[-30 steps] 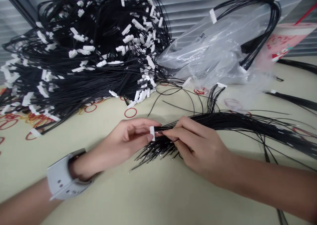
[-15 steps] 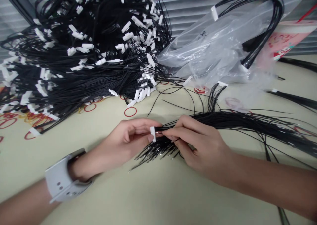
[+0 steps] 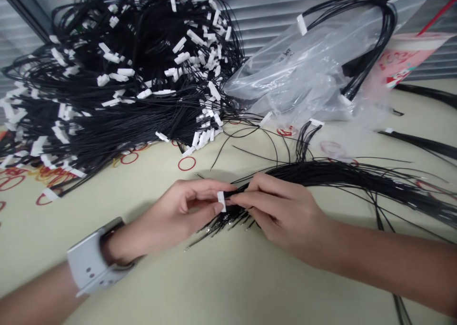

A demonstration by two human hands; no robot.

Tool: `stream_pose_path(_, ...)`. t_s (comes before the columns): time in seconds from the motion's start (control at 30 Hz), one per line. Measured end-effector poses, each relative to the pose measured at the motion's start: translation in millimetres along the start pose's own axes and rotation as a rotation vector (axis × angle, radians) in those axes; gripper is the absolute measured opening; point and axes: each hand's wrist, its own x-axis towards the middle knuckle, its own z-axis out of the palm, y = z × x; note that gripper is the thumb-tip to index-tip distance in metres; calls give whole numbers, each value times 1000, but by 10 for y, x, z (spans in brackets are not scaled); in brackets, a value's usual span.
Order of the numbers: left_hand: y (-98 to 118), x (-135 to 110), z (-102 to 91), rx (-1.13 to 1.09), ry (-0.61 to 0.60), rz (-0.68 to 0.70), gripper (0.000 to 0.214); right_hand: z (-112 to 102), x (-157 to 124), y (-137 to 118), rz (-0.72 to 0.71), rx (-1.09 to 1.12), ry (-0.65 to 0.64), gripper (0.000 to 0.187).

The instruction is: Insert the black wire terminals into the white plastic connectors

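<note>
My left hand point(image 3: 182, 210) pinches a small white connector point(image 3: 222, 201) between thumb and fingertips. My right hand point(image 3: 282, 210) meets it from the right, its thumb and forefinger pinched on a thin black wire at the connector. Both hands hover over the bare-tipped ends of a bundle of loose black wires point(image 3: 357, 177) that fans out to the right across the pale table point(image 3: 228, 277). A grey band point(image 3: 89, 263) circles my left wrist.
A big heap of black wires with white connectors point(image 3: 124, 77) fills the back left. A clear plastic bag point(image 3: 307, 72) with more looped wires lies at the back right, a pink package point(image 3: 403, 63) behind it. Red rubber bands point(image 3: 187, 163) are scattered on the table.
Both hands have shifted slightly down and toward me, still pinched together at the connector. The view has tilted a little.
</note>
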Motion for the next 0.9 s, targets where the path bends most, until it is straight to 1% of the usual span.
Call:
stream_pose_path(0.1,-9,23,-14,30,-6,58,27,-77,39,-25,28,52,98,17)
stream_pose_path(0.2,-14,45,-32,31,37,69,27,-132,46,-79,26,57,180,17)
stream_pose_path(0.23,-15,49,-38,22,57,60,27,-133,43,-98,43,59,166,16)
stream_pose_path(0.3,-15,52,-48,12,75,43,29,-110,36,-126,80,43,94,14)
stream_pose_path(0.37,-10,53,-54,-1,55,53,29,-68,33,-129,84,-23,37,15)
stream_pose_path(0.47,15,56,-55,-40,3,85,29,-15,27,-87,-21,-119,10,29)
stream_pose_path(0.53,37,57,-53,-62,14,70,28,2,12,-47,-91,-161,-28,38)
stream_pose_path(0.57,45,56,-52,-70,23,55,27,7,3,-30,-100,-183,-35,39)
stream_pose_path(0.6,51,55,-51,-73,26,40,26,10,-5,-17,-85,-199,-34,38)
stream_pose_path(0.7,39,49,-53,-64,26,20,25,17,-11,-8,19,-198,32,21)
stream_pose_path(0.77,15,45,-57,-57,29,21,25,20,-2,-19,50,-181,56,12)
stream_pose_path(0.9,-18,41,-60,-42,18,44,24,18,18,-35,85,-191,29,12)
